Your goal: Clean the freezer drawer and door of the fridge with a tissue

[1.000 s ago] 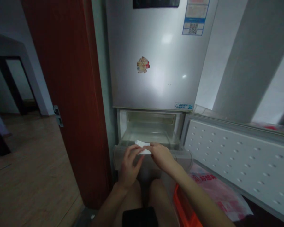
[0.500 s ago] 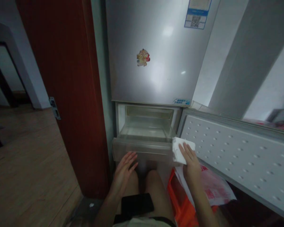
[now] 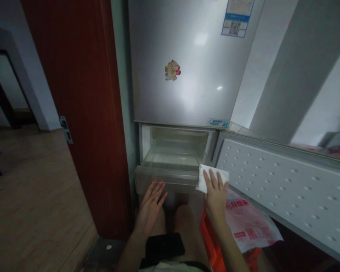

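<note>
A clear drawer (image 3: 170, 177) is pulled out from the lower compartment of a silver fridge (image 3: 187, 68). My right hand (image 3: 215, 190) presses a folded white cloth (image 3: 221, 176) against the right end of the drawer front, its fingers spread over the cloth. At the left part of the same drawer front is my left hand (image 3: 152, 202), fingers apart and holding nothing. The inside of the drawer shows no contents.
The fridge's lower door (image 3: 277, 185) stands open at the right. Below it are a white and red plastic bag (image 3: 249, 223) and an orange container (image 3: 211, 241). A black phone (image 3: 164, 245) lies on my lap. A brown door (image 3: 85, 113) is at left.
My right hand and the white cloth have moved a little left along the drawer front. More of the plastic bag shows. My left hand has barely moved.
</note>
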`<state>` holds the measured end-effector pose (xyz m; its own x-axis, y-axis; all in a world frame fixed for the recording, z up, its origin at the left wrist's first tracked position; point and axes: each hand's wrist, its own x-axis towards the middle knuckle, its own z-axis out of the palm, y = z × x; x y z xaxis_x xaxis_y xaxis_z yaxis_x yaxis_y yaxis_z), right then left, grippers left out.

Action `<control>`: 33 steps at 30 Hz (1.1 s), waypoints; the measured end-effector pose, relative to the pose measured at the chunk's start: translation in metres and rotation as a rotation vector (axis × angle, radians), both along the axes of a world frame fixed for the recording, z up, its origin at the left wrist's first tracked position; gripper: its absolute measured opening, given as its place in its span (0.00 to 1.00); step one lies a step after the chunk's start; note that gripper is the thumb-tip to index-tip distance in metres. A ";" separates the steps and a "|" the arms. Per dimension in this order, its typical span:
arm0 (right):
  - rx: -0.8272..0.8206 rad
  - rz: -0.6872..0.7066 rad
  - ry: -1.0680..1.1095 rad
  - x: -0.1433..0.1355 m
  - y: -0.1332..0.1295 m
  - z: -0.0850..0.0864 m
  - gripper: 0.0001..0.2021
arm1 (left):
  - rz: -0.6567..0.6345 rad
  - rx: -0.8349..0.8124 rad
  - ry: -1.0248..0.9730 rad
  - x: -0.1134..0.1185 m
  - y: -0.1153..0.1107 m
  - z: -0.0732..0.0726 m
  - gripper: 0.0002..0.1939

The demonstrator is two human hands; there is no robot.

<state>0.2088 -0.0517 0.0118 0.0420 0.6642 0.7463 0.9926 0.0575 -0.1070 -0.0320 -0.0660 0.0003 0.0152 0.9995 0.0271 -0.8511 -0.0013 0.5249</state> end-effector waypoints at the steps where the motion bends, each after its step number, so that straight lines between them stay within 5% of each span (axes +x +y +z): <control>1: -0.005 0.019 -0.007 -0.010 0.001 0.001 0.36 | 0.000 -0.008 -0.006 0.001 0.000 0.000 0.22; 7: 0.013 0.192 -0.112 -0.088 0.014 0.009 0.33 | 0.005 -0.049 -0.038 0.005 0.002 -0.004 0.25; 14: -0.185 0.443 -0.166 -0.182 0.026 0.032 0.29 | 0.028 -0.191 -0.158 0.010 0.006 -0.006 0.25; 18: -0.256 0.527 -0.179 -0.208 0.030 0.045 0.28 | 0.001 -0.059 -0.218 0.007 0.005 -0.006 0.23; 26: -0.267 0.575 -0.201 -0.187 0.029 0.048 0.27 | -0.077 0.026 -0.274 -0.001 0.009 -0.026 0.27; 33: -0.152 0.464 -0.241 -0.123 0.016 0.030 0.31 | -0.070 -0.083 -0.232 -0.001 0.005 -0.009 0.27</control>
